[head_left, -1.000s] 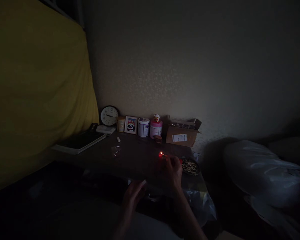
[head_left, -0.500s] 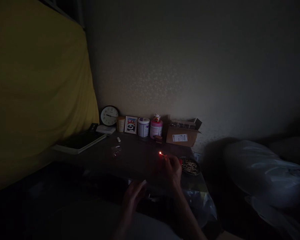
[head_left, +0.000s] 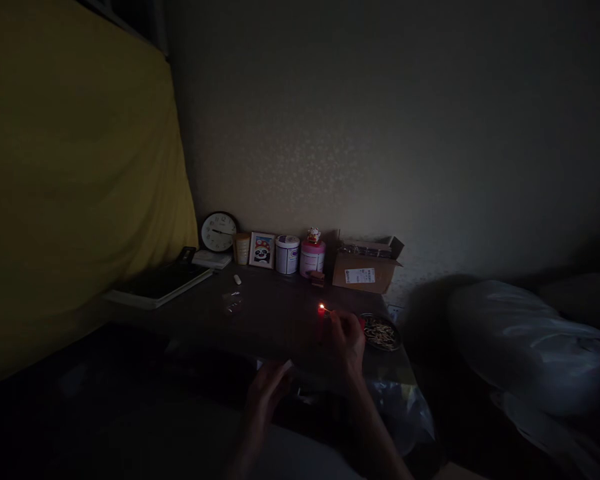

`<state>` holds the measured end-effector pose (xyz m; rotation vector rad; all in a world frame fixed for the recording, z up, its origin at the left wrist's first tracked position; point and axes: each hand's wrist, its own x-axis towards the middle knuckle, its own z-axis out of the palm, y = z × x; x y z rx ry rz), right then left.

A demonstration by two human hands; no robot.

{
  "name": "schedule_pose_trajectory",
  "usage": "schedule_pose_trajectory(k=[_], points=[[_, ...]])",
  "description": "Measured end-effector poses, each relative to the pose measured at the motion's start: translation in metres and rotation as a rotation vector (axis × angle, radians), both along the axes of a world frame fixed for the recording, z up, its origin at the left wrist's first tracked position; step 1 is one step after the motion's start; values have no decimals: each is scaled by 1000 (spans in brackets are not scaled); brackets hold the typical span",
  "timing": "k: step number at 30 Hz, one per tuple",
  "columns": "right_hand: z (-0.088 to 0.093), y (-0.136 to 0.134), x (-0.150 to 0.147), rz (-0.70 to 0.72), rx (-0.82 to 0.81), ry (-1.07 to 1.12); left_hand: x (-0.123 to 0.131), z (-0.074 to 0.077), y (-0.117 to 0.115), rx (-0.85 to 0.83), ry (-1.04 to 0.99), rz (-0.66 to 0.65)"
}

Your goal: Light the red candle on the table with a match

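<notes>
My right hand (head_left: pixel 347 337) pinches a burning match (head_left: pixel 327 309) between thumb and fingers. Its small flame meets the top of a red candle (head_left: pixel 321 316) standing on the dark table. My left hand (head_left: pixel 267 388), lower and nearer to me, is closed around a small pale box (head_left: pixel 287 366); only its edges show past the fingers. Just right of my right hand lies a round dish (head_left: pixel 396 339) of many matchsticks (head_left: pixel 379 332). Part of a red object (head_left: pixel 362 323) shows between that hand and the dish, mostly hidden.
Along the wall stand a clock (head_left: pixel 219 231), a yellowish cup (head_left: pixel 241 249), a panda picture (head_left: pixel 262 251), two tubs (head_left: pixel 287 256) and an open cardboard box (head_left: pixel 363 275). A thick book (head_left: pixel 155 287) lies left. Clear plastic (head_left: pixel 233 303) lies mid-table; a big plastic bag (head_left: pixel 525 340) sits right.
The flame at the match tip has grown slightly and its glow now shows the red candle beneath it. My hands have barely moved.
</notes>
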<state>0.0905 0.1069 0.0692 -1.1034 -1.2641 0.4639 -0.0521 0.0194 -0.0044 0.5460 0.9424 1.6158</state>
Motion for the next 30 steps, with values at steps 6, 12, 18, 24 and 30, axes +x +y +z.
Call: schedule_pose_trajectory(k=[6,12,18,24,30], points=[[34,-23,21,126,16,154,1,2,2,-26,-53,3],[62,-51,83,351,62,451,1,0,1,-34,-17,11],[23,-50,154,-148,-155,-93,2,2,-6,-24,44,-22],[7,-46,170,26,-133,110,3,0,-4,-42,55,-30],[-23,-13,170,-139,-216,-110,5,1,-3,-97,68,-5]])
